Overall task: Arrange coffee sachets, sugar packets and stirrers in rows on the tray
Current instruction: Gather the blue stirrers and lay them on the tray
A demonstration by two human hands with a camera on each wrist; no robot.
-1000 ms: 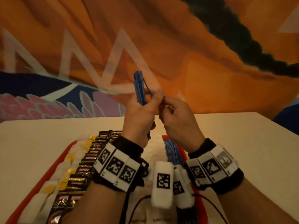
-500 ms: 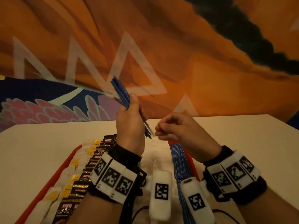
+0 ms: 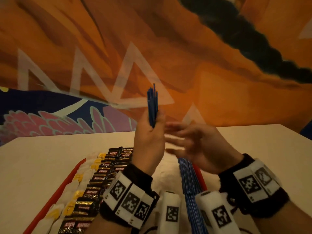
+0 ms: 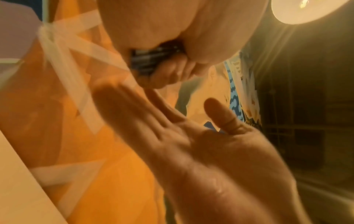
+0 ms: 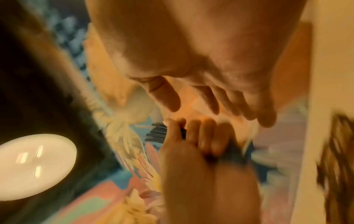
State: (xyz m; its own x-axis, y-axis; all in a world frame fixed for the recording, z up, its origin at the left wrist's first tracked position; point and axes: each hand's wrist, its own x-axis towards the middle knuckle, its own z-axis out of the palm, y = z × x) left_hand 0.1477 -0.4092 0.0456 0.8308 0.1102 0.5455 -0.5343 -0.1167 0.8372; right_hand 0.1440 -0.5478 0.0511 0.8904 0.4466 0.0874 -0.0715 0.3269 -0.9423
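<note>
Right hand [image 3: 199, 146]: fingers now spread, empty, beside left hand [image 3: 149, 141], which has turned its clamped stirrer bundle [image 3: 152, 105] upright above tray [image 3: 55, 193].

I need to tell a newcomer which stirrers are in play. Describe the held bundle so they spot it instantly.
Start at the red tray on the pale table. Above its far end, the left hand grips a bundle of blue stirrers. Unlike those lying flat on the tray, these stand upright.
</note>
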